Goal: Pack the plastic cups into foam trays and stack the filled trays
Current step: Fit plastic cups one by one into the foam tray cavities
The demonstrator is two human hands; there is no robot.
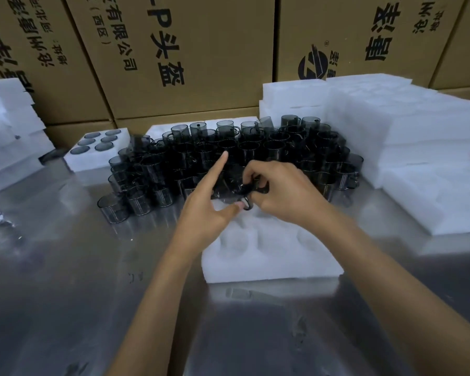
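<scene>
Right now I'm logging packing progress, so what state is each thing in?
Foam tray: flat on the table, visible pockets empty.
Held cup: dark, gripped by both hands over the tray's far edge.
Left hand: on the cup, index finger straight.
Right hand: curled on the cup's handle.
Loose cups: crowded together, unpacked.
Filled tray: six cups seated.

A shiny metal worktop (pixel 65 280) fills the foreground, its brushed grey surface smudged and throwing back soft, blurred reflections under even indoor light. Behind it, a wall of large brown cardboard cartons (pixel 190 50) stands stacked edge to edge, closing off the whole back of the scene. The cartons carry bold black printed Chinese characters, turned sideways, and one (pixel 345 39) shows a round black logo. No window or floor is visible.
</scene>
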